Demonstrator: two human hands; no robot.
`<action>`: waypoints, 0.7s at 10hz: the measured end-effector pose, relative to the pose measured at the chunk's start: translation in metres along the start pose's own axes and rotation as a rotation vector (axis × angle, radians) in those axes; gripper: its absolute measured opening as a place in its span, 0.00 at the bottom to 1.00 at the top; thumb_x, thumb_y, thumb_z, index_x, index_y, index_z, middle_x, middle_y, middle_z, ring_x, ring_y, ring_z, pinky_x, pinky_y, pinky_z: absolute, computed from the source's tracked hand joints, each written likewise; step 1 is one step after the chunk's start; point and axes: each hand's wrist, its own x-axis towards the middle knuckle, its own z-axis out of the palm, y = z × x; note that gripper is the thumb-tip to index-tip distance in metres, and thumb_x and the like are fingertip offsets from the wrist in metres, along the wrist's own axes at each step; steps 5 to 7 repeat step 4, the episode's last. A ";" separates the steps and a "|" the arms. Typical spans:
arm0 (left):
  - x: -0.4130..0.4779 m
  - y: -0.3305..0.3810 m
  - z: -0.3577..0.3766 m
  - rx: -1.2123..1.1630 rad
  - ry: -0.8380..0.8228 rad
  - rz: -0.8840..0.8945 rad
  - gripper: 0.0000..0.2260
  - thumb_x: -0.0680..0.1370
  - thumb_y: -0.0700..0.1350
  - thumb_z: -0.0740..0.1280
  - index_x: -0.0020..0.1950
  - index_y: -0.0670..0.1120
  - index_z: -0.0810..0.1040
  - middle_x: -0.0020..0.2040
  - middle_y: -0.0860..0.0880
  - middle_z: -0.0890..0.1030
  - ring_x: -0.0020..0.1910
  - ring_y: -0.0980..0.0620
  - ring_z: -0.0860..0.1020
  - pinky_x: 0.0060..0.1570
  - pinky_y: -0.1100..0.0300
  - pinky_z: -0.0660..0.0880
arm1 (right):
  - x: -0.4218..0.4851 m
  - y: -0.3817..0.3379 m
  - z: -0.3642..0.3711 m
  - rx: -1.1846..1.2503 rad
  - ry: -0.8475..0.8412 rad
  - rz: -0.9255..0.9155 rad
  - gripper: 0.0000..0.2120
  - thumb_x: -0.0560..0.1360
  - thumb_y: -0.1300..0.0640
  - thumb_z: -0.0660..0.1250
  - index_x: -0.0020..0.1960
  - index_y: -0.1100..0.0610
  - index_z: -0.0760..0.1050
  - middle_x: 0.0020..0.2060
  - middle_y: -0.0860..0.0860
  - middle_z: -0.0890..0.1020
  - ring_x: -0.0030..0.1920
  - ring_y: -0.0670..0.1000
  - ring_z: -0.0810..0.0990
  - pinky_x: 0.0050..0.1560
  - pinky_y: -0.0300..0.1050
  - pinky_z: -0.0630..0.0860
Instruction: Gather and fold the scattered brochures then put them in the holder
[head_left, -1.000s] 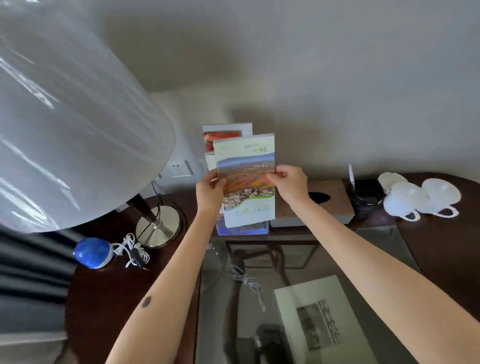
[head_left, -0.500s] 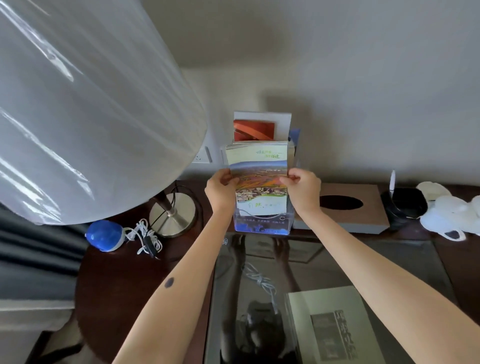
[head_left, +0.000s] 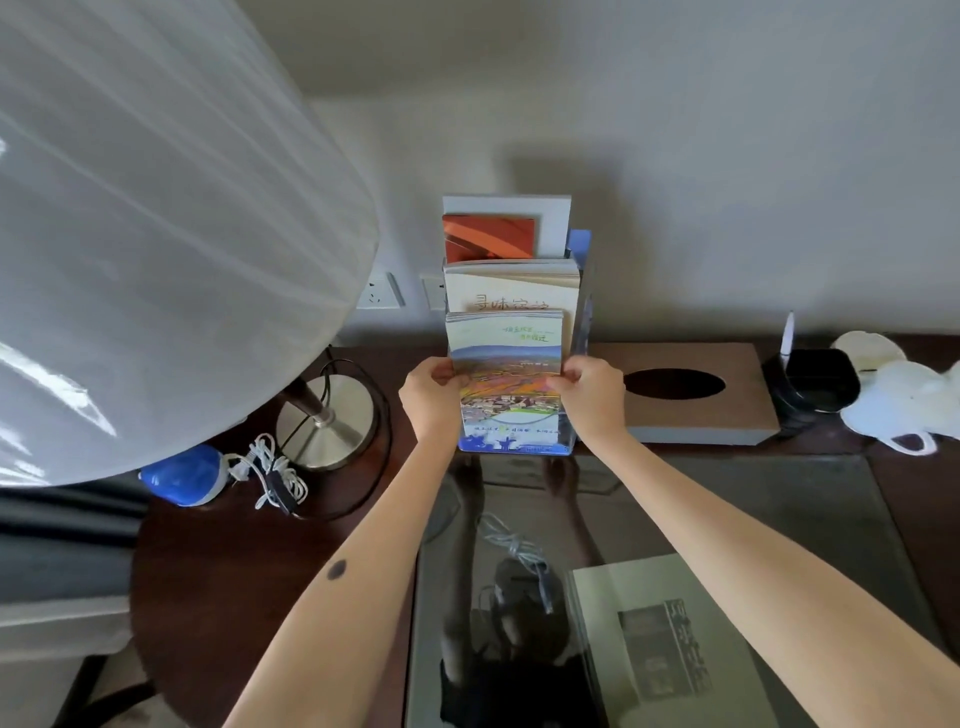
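A clear tiered brochure holder (head_left: 584, 322) stands against the wall at the back of the dark desk. Its front pocket holds a stack of landscape-print brochures (head_left: 506, 358). My left hand (head_left: 434, 395) pinches the stack's left edge and my right hand (head_left: 592, 392) pinches its right edge, both level with the pocket. Behind it sit a cream brochure with large characters (head_left: 511, 293) and an orange-and-white brochure (head_left: 498, 234) in the higher tiers.
A big white lampshade (head_left: 156, 234) fills the left, over a metal lamp base (head_left: 324, 428). A blue gadget with a white cord (head_left: 182, 475) lies near it. Right of the holder are a brown tissue box (head_left: 691, 415), a black pen cup (head_left: 813, 382) and white cups (head_left: 904, 405). A booklet (head_left: 654, 649) lies under the glass.
Both hands lowered the landscape brochures from above the holder down into its front pocket. The view shifted closer and to the left.
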 end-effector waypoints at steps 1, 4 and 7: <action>0.001 0.001 0.002 0.007 0.003 -0.003 0.06 0.71 0.34 0.70 0.45 0.44 0.81 0.39 0.51 0.81 0.38 0.54 0.77 0.37 0.68 0.68 | -0.002 0.000 0.003 -0.037 0.015 -0.001 0.05 0.72 0.61 0.70 0.38 0.60 0.78 0.33 0.49 0.79 0.30 0.39 0.71 0.30 0.25 0.62; -0.011 -0.001 -0.009 -0.018 0.012 0.084 0.06 0.74 0.39 0.68 0.50 0.45 0.79 0.43 0.51 0.80 0.40 0.58 0.77 0.38 0.74 0.69 | -0.003 -0.003 -0.021 0.001 0.021 0.029 0.07 0.75 0.61 0.66 0.51 0.62 0.80 0.47 0.56 0.84 0.47 0.50 0.81 0.46 0.35 0.71; -0.011 -0.001 -0.009 -0.018 0.012 0.084 0.06 0.74 0.39 0.68 0.50 0.45 0.79 0.43 0.51 0.80 0.40 0.58 0.77 0.38 0.74 0.69 | -0.003 -0.003 -0.021 0.001 0.021 0.029 0.07 0.75 0.61 0.66 0.51 0.62 0.80 0.47 0.56 0.84 0.47 0.50 0.81 0.46 0.35 0.71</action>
